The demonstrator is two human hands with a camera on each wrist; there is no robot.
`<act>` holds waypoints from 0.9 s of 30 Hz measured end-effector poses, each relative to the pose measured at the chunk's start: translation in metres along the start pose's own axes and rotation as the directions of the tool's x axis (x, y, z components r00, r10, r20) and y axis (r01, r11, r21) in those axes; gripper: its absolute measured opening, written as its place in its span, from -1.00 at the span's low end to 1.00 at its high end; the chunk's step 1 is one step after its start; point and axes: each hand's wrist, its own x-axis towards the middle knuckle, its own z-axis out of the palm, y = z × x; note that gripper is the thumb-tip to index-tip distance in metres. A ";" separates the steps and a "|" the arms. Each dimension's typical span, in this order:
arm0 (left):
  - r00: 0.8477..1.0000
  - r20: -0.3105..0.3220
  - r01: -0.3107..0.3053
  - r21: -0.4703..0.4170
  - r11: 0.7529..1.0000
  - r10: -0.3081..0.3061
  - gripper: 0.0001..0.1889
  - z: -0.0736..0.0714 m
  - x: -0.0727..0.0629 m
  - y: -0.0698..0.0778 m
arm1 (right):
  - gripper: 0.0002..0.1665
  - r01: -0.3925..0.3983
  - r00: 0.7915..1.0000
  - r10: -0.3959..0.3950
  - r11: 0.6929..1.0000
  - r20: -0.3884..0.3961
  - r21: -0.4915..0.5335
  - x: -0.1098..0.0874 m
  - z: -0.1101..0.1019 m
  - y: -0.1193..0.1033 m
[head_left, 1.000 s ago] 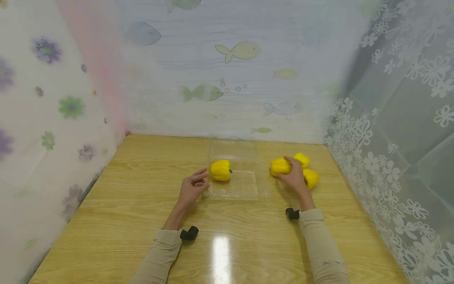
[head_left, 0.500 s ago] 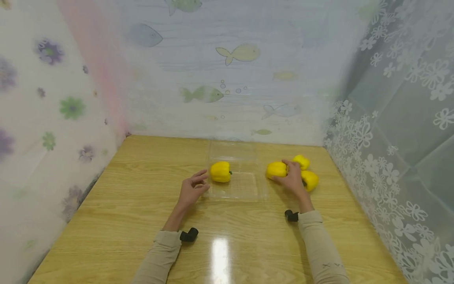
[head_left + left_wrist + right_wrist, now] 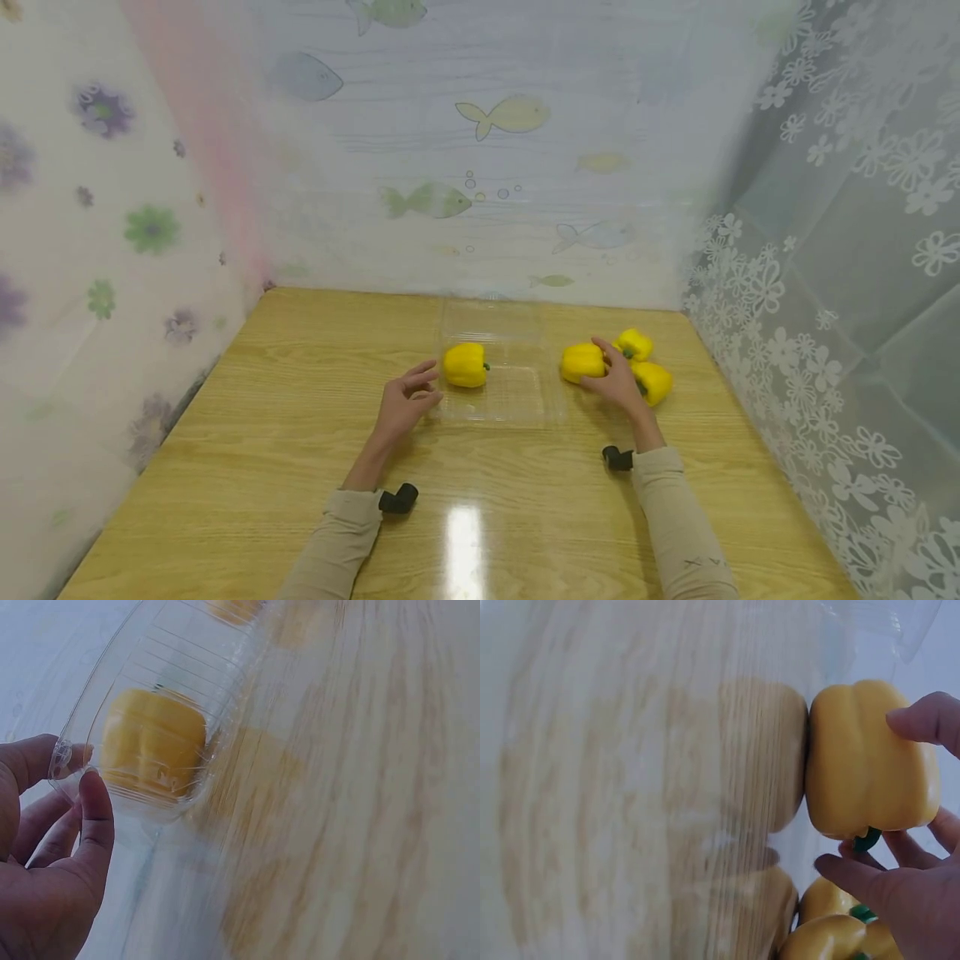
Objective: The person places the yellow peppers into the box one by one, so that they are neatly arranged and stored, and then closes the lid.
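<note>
Gripping a yellow bell pepper (image 3: 582,362): right hand (image 3: 619,382), just outside the clear clamshell tray (image 3: 517,408).
Left hand (image 3: 405,400) pinches the tray's left rim; bare table (image 3: 285,400) lies leftward.

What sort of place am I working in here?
Probably a staged tabletop booth, not a real kitchen: a wooden table closed in by a fish-print curtain and a lace curtain, with only yellow peppers and a clear tray.

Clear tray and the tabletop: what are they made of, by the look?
Clear tray: looks like thin transparent plastic, glossy; the wood grain shows through it and the left wrist view shows moulded ribs in its wall. Tabletop: wood or wood-look laminate, hard to say which; light grain lines under a shiny finish with a bright glare patch.
</note>
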 end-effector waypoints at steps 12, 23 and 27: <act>1.000 -0.005 -0.005 0.004 1.000 0.005 -0.61 0.000 0.000 0.000 | -0.06 -0.042 0.999 0.041 0.999 0.025 0.033 -0.005 -0.003 -0.006; 1.000 0.008 -0.009 -0.016 1.000 0.009 -0.60 0.000 0.000 -0.001 | -0.05 -0.024 1.000 0.024 0.999 0.002 0.036 -0.006 -0.002 -0.005; 1.000 0.011 -0.017 -0.012 1.000 0.017 -0.61 -0.001 -0.001 -0.002 | -0.05 -0.034 0.999 0.034 0.999 0.001 0.030 -0.006 -0.002 -0.004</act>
